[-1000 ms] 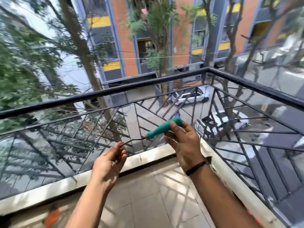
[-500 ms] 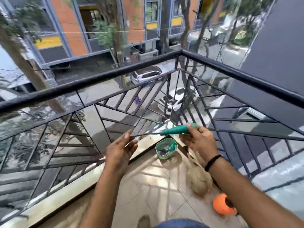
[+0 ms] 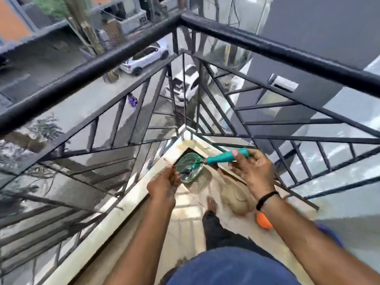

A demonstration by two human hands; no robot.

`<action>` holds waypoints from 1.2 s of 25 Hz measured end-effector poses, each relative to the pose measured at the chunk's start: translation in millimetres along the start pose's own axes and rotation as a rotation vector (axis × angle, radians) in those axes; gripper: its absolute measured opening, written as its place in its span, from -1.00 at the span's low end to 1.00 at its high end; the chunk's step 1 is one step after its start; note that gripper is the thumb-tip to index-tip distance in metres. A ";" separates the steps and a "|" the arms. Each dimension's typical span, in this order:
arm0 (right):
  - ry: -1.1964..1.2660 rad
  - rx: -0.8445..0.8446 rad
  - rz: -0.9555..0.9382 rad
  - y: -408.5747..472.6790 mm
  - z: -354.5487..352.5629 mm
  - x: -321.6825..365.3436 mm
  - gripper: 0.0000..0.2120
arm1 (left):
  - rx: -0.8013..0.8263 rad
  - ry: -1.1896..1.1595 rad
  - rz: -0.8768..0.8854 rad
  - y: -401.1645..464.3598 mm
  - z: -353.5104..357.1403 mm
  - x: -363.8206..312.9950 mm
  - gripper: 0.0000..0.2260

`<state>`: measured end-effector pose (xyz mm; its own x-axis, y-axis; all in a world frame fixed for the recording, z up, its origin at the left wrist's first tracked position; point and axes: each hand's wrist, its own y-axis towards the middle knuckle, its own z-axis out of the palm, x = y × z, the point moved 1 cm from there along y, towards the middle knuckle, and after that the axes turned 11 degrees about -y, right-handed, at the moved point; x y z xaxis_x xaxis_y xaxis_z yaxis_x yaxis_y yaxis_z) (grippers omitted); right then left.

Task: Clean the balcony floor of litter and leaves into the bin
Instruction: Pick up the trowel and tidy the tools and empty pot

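Observation:
My right hand (image 3: 251,171) grips the teal handle of a thin metal tool (image 3: 226,157). The tool's shaft runs left to my left hand (image 3: 164,183), whose fingers pinch its metal tip. Both hands hover over the balcony's far corner. Below them a green translucent bowl (image 3: 190,167) sits on the tiled floor (image 3: 185,212) with small items inside. A brownish lump of dirt or cloth (image 3: 236,199) lies on the floor right of my bare foot (image 3: 211,203).
A black metal railing (image 3: 257,46) with slanted bars closes the corner on both sides, with a pale stone kerb (image 3: 131,200) beneath it. An orange object (image 3: 263,221) lies near my right wrist. Street and parked cars lie far below.
The view has tipped down toward the balcony corner and floor. Both hands have lowered with the tool, still held at handle and tip, and now hang over the green bowl.

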<state>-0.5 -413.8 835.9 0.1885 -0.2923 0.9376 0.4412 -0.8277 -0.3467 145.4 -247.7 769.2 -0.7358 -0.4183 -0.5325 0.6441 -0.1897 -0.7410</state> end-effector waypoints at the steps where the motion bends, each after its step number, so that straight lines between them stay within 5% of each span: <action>1: -0.014 -0.017 0.018 28.8 2.0 -3.8 -0.80 | -0.005 0.086 -0.010 17.9 12.7 5.8 -0.95; 5: -0.129 -0.007 0.098 135.7 20.1 -24.2 -0.79 | 0.074 0.484 -0.188 82.3 41.2 14.5 -0.86; 8: -0.286 0.052 0.139 229.4 47.2 -72.3 -0.83 | -0.031 0.532 -0.301 165.7 49.5 38.2 -0.89; 12: -0.464 0.047 0.168 337.4 91.1 -198.9 -0.76 | -0.167 0.508 -0.356 307.6 33.6 101.2 -0.93; 17: -0.743 -0.053 0.043 440.0 137.5 -350.8 -0.72 | -0.046 0.681 -0.537 490.5 8.3 200.5 -0.90; 26: -0.822 -0.032 0.198 517.6 218.3 -514.5 -0.75 | -0.202 0.692 -0.474 644.0 -48.7 271.6 -0.91; 30: -0.770 -0.094 0.276 546.2 238.2 -547.7 -0.75 | -0.308 0.805 -0.287 681.3 -58.2 280.1 -0.80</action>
<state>346.2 -591.7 126.6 0.8433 -0.1090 0.5264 0.2224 -0.8208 -0.5262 366.0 -442.4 91.4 -0.8573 0.3778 -0.3497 0.4145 0.1039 -0.9041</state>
